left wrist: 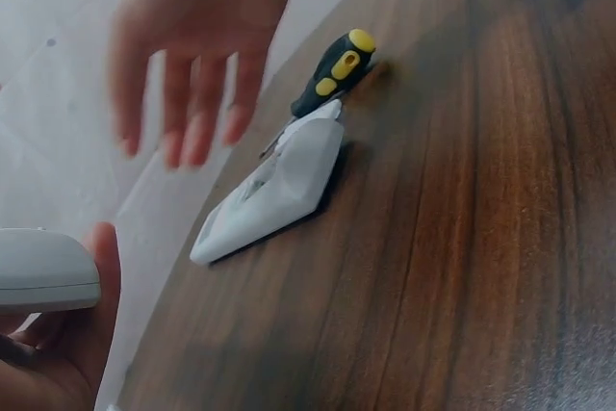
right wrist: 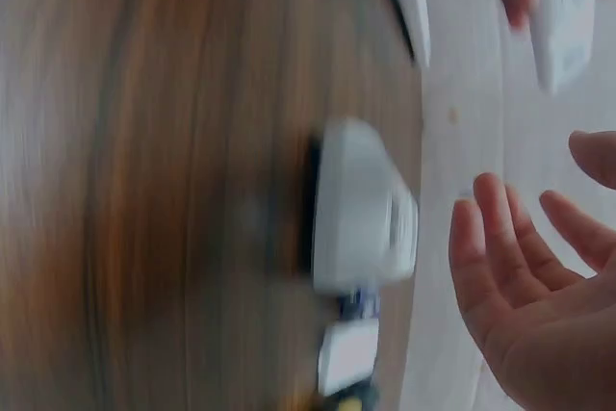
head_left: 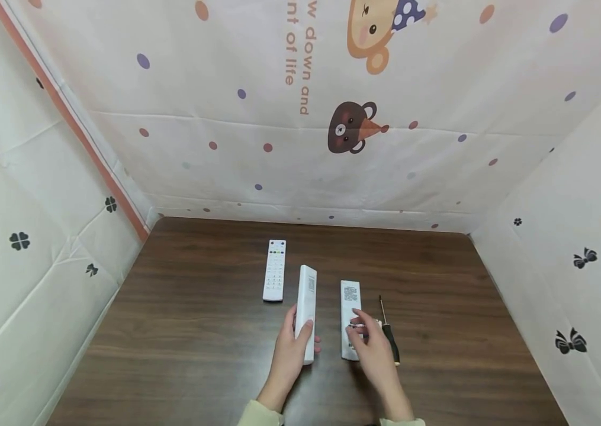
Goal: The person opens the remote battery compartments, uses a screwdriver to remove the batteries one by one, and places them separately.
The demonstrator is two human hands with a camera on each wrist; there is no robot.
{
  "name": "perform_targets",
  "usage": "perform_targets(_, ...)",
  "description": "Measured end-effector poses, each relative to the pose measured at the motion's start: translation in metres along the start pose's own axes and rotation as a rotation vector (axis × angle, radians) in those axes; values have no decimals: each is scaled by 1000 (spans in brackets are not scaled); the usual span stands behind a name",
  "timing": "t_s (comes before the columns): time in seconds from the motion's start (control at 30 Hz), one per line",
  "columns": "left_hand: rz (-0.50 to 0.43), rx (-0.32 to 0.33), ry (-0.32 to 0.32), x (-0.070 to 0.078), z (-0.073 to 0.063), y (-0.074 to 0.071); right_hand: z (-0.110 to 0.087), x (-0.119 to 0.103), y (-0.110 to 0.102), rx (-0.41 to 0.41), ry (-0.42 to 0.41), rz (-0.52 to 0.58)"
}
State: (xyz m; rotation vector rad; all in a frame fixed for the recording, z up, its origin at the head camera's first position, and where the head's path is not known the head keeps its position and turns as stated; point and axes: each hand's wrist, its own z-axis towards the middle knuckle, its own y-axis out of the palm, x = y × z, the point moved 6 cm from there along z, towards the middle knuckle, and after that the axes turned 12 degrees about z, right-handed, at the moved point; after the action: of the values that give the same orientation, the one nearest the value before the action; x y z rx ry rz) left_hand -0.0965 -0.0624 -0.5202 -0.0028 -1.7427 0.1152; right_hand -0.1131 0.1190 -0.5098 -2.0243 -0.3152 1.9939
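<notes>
My left hand [head_left: 288, 350] grips a white remote control [head_left: 308, 296], held up off the table with its labelled back showing. A second white remote [head_left: 350, 293] lies face down to its right, with a hollow in its back visible in the left wrist view. Over that remote hovers my right hand [head_left: 376, 354], its fingers loosely bent and spread with nothing between them; the right wrist view shows the gap. Beside the remote lie a small white cover-like piece [right wrist: 348, 351] and a screwdriver [head_left: 391, 343] with a black and yellow handle.
A third white remote [head_left: 275, 269] lies with its buttons up, farther back and left. The dark wooden table [head_left: 199, 331] meets patterned cloth walls [head_left: 225, 171] at its back and both sides.
</notes>
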Motion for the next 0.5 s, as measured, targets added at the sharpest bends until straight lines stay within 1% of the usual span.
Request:
perform_targets(0.1,21,-2,1,-4,1,3,-4,-5,18,-47,-19,20)
perform_targets(0.3,64,18,-2,-17,3,0,-11,-12,46,-144,-75,50)
perform_targets(0.33,73,25,2,-20,3,0,-13,-13,49,-163,-87,50)
perform_targets(0.43,143,65,18,-28,3,-3,-16,-14,59,-223,-110,76)
perform_targets(0.5,173,88,30,-32,3,-4,-18,-15,65,-249,-126,76)
